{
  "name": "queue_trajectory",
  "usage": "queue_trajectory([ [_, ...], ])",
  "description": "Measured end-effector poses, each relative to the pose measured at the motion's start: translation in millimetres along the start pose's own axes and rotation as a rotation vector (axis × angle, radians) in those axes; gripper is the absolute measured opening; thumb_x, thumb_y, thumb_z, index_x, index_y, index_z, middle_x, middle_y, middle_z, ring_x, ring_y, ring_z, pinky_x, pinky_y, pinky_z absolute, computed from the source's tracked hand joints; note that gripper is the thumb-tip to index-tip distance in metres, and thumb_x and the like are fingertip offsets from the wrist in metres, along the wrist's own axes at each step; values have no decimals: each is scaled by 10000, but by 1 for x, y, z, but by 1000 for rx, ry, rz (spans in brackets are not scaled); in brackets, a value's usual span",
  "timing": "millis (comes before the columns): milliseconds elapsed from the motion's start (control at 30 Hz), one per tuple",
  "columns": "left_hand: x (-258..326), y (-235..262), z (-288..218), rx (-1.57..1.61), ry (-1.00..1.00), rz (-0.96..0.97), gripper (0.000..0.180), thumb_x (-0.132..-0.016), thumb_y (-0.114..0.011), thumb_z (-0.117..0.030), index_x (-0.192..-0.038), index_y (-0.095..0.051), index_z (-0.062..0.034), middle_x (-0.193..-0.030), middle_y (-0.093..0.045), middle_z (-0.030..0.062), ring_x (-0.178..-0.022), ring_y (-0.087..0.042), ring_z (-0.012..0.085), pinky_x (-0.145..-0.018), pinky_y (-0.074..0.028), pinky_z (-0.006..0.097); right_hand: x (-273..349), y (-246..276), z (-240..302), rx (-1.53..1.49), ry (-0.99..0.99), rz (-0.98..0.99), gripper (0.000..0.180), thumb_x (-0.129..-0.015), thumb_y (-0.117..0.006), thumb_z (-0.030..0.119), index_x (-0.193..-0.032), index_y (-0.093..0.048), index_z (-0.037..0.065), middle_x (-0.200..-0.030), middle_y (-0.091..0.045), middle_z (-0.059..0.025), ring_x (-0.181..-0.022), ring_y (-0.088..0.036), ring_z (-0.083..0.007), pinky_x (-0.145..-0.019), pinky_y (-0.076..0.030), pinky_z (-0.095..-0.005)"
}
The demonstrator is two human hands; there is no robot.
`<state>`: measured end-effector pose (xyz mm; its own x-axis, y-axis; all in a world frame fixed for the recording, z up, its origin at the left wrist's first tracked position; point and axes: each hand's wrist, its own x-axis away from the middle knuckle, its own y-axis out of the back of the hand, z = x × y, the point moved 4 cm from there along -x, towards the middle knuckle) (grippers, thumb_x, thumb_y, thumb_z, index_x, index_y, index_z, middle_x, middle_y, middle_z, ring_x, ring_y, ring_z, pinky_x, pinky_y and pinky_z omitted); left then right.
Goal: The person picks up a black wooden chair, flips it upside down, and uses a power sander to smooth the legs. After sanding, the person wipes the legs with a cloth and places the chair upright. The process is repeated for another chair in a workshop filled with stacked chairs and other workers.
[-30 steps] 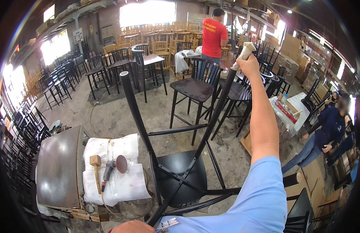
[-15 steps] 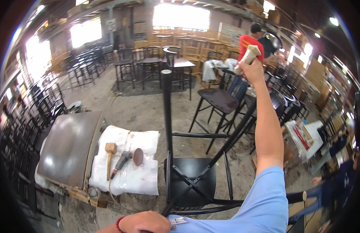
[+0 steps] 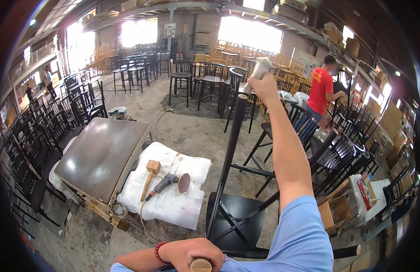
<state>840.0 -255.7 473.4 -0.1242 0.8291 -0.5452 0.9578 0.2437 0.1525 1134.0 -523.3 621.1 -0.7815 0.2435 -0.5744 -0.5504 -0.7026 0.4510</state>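
Directly before me a black chair point(image 3: 239, 220) is tipped over, its legs and crossed braces toward me. My left hand point(image 3: 192, 251), with a red bead bracelet on the wrist, is closed around a chair leg; the leg's round bare-wood end point(image 3: 201, 265) shows below the fingers. My right arm stretches far forward. At its end my right hand point(image 3: 264, 86) is closed on a pale crumpled wad point(image 3: 260, 68), whose material I cannot make out. The hand is just above and right of the tip of a raised black leg point(image 3: 236, 131).
To the left, a wooden mallet point(image 3: 150, 179) and a disc sander point(image 3: 169, 185) lie on white padding point(image 3: 192, 204), beside a dark flat panel point(image 3: 103, 154). Black chairs point(image 3: 42, 136) crowd the left. A person in a red shirt point(image 3: 319, 90) stands right, near other chairs. A cardboard box point(image 3: 333, 212) is at right.
The view has swung right-to-left, bringing more of the left side in. My right hand with the wad has come close to the raised leg's tip. My left hand's grip on the leg shows more fully.
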Motion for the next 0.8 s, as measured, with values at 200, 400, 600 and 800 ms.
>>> queue_trajectory([
  [200,-3,0,0,24,24,24,205,-732,-785,-128,-774,-591,-79,-697,-606,66,-593,-596,250,-530,-468,340,3,1,-21,-35,167,-81,332,-764,-688,189,-949,-572,-61,-813,-650,-118,-597,-616,-151,-551,-494,-297],
  [400,-5,3,-2,28,19,16,181,-737,-768,-112,-765,-592,-78,-697,-603,62,-581,-586,240,-525,-462,328,0,-8,-6,107,203,-18,403,-739,-692,243,-991,-601,-58,-908,-680,-183,-866,-671,-301,-796,-513,-395],
  [600,-3,0,-2,25,25,34,186,-734,-770,-100,-771,-590,-73,-696,-602,63,-590,-590,237,-529,-461,328,1,-3,-1,92,174,40,358,-724,-702,203,-959,-600,-48,-869,-677,-162,-745,-678,-242,-695,-535,-372],
  [800,1,-4,-2,47,45,8,184,-747,-765,-106,-777,-587,-67,-695,-592,66,-591,-581,238,-532,-457,328,10,-4,3,-100,13,91,347,-711,-701,179,-955,-594,-43,-836,-674,-157,-628,-668,-213,-612,-536,-349],
])
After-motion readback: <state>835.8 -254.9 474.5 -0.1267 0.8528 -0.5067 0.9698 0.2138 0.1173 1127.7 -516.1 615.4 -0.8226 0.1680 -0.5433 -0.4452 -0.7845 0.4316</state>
